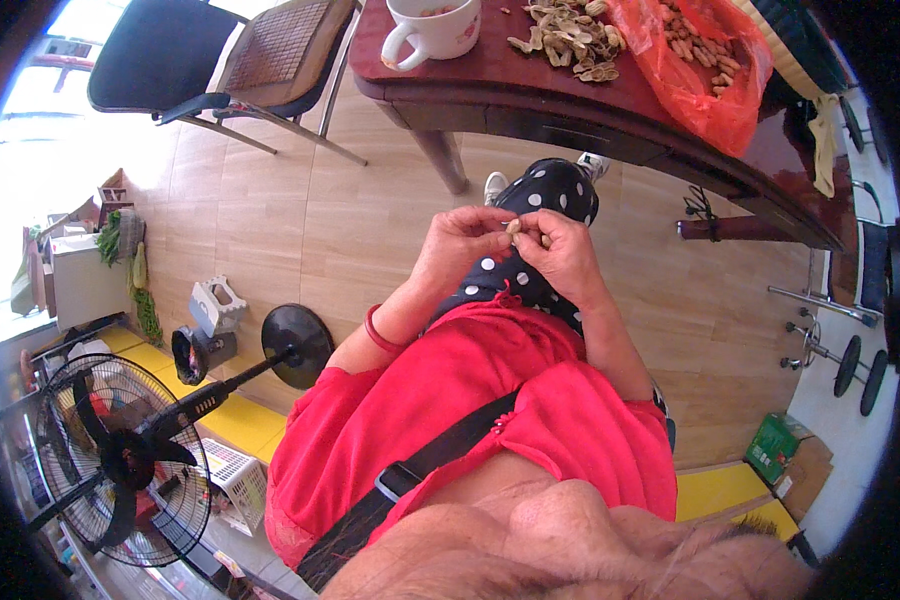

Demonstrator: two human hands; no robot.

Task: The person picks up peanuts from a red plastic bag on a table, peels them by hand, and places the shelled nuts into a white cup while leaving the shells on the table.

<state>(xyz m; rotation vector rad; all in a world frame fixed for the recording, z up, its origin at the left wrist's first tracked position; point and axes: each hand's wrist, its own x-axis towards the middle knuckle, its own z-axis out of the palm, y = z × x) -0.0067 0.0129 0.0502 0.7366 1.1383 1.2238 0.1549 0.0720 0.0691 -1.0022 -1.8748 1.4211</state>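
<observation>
Over my lap, both hands meet fingertip to fingertip around a peanut (513, 228) in its shell. My left hand (458, 245) is closed, pinching it from one side. From the other side my right hand (566, 258) grips it with thumb and forefinger, and what looks like a second peanut (545, 241) shows between its fingers. On the dark red table (510, 95) ahead stands a white mug (442, 38) with some kernels inside. Beside it lies a heap of peanut shells (575, 42). A red plastic bag (660, 65) farther right lies open, with unshelled peanuts (695, 48) in it.
A black chair (160, 58) and one with a woven seat (275, 55) stand at the far left. Nearer on the left are a standing fan (125, 458), its round base (298, 346), a small grey-white stool (216, 305) and a white basket (238, 480). A green box (772, 448) sits at right.
</observation>
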